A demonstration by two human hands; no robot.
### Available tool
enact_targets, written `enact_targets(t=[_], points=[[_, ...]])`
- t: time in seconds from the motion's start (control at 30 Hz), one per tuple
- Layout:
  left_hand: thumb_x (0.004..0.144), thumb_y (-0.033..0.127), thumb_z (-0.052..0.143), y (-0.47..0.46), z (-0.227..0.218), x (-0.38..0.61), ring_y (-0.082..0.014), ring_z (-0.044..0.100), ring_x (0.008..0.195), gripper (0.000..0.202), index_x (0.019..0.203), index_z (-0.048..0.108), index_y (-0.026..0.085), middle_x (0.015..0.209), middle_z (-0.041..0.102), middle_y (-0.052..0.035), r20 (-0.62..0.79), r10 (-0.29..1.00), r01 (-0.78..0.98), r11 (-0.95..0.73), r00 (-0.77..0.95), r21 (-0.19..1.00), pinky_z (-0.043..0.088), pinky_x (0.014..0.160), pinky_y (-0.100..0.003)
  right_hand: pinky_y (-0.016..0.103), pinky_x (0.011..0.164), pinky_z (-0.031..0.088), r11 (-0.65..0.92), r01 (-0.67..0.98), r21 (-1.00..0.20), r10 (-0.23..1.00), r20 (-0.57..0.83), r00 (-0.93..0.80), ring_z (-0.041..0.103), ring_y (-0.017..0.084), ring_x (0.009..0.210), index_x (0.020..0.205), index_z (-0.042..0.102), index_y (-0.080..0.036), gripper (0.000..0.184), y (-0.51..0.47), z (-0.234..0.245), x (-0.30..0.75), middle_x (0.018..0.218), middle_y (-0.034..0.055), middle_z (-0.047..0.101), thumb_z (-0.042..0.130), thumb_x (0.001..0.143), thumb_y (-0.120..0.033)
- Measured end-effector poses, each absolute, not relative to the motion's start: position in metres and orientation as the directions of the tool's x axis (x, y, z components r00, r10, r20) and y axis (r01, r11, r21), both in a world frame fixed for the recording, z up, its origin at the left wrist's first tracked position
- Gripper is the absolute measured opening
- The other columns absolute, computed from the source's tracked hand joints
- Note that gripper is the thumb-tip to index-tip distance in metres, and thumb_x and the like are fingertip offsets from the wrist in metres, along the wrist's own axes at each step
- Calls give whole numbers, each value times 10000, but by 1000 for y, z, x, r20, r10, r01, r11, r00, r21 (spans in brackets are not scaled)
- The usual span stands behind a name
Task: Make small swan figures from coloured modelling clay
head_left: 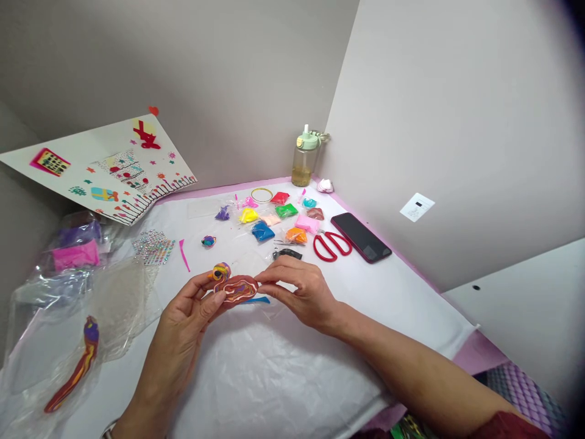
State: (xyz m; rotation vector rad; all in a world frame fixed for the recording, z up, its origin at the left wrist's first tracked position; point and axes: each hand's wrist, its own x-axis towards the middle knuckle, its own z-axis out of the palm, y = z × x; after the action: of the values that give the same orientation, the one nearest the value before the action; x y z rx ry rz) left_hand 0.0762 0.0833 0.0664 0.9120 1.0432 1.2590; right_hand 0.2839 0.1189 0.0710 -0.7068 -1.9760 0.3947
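A flat, swirled piece of clay (237, 289), mostly reddish brown with yellow and white streaks, is held between both hands above the white table cover (274, 366). My left hand (189, 317) pinches its left end with thumb and fingers. My right hand (304, 292) pinches its right end with its fingertips. A small rolled multicolour clay coil (221, 271) sits just behind the left fingertips. A blue strip (257, 300) lies on the cover under the piece.
Several small bags of coloured clay (281, 219) lie further back, with red scissors (331, 245), a dark phone (361, 236) and a bottle (304, 157) in the corner. A long clay snake (75, 369) and plastic bags (68, 292) lie at left. A decorated card (109, 167) leans on the wall.
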Motion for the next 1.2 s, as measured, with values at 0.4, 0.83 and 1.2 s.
enact_targets(t=[0.4, 0.83, 1.2], points=[[797, 338, 798, 81, 66, 78, -203, 736, 946, 312, 1076, 698, 242, 1107, 732, -29, -139, 990, -286, 137, 12, 948, 589, 905, -306, 248, 649, 518, 806, 269, -527, 591, 705, -392, 618, 131, 704, 860, 693, -130, 57, 118, 75, 282, 760, 48, 684, 648, 894, -120], [809, 314, 787, 82, 68, 77, -204, 726, 988, 280, 1063, 701, 232, 1150, 723, -31, -113, 993, -283, 104, -15, 953, 596, 897, -291, 274, 698, 551, 872, 302, -384, 483, 770, -417, 653, 149, 778, 1002, 706, -139, 96, 122, 75, 289, 870, 77, 742, 641, 943, -177], [815, 318, 781, 82, 69, 79, -201, 728, 974, 309, 1091, 683, 220, 1095, 746, -44, -127, 992, -298, 115, -23, 948, 587, 905, -303, 257, 681, 525, 889, 385, -249, 418, 785, -457, 646, 140, 753, 959, 694, -141, 102, 122, 76, 288, 848, 64, 730, 600, 962, -180]])
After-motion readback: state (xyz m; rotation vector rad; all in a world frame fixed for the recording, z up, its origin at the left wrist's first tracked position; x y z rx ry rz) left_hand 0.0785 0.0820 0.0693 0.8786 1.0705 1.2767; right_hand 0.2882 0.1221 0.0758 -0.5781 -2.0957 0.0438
